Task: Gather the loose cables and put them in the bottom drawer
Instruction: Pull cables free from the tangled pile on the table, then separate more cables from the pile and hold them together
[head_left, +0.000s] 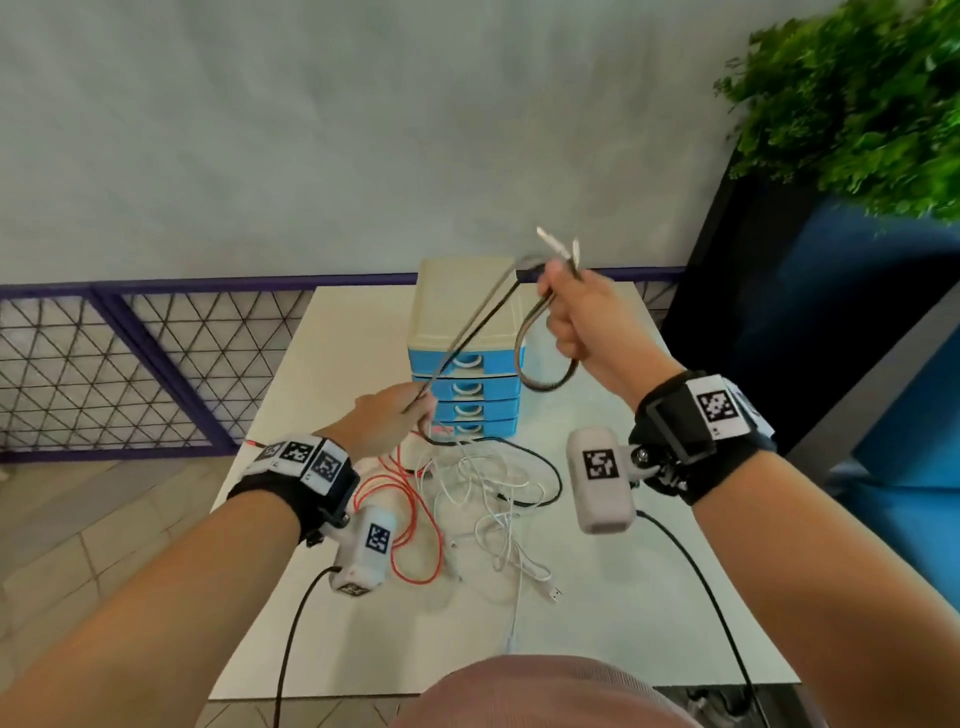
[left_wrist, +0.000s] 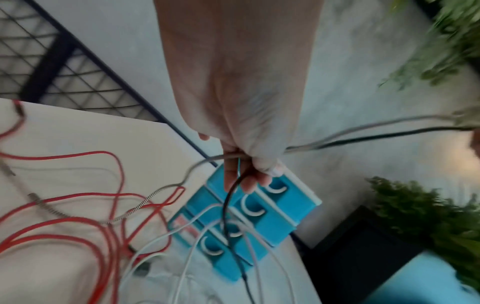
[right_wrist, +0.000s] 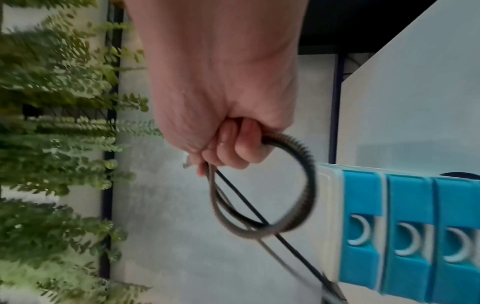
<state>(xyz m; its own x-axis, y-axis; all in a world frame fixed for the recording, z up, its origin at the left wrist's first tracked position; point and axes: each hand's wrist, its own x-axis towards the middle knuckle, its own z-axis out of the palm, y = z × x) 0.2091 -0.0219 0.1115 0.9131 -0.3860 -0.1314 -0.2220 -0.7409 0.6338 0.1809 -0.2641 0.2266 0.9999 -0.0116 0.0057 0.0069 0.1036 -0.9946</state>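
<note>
My right hand (head_left: 571, 317) is raised above the blue drawer unit (head_left: 465, 358) and grips a looped grey and black cable (head_left: 524, 358), its plugs sticking up past my fist (right_wrist: 228, 148). The same cable strands (head_left: 467, 338) run taut down to my left hand (head_left: 400, 415), which pinches them between thumb and fingers (left_wrist: 249, 164). A red cable (head_left: 410, 519), white cables (head_left: 493, 499) and a black cable (head_left: 545, 467) lie tangled on the white table (head_left: 623, 597) in front of the drawers. All the drawers are closed; the bottom drawer (head_left: 470, 428) sits partly behind cables.
A green plant (head_left: 857, 104) on a dark and blue planter (head_left: 779, 338) stands at the right of the table. A purple-framed mesh fence (head_left: 130, 364) runs along the left and back. Black wrist-camera leads (head_left: 291, 623) hang by my forearms.
</note>
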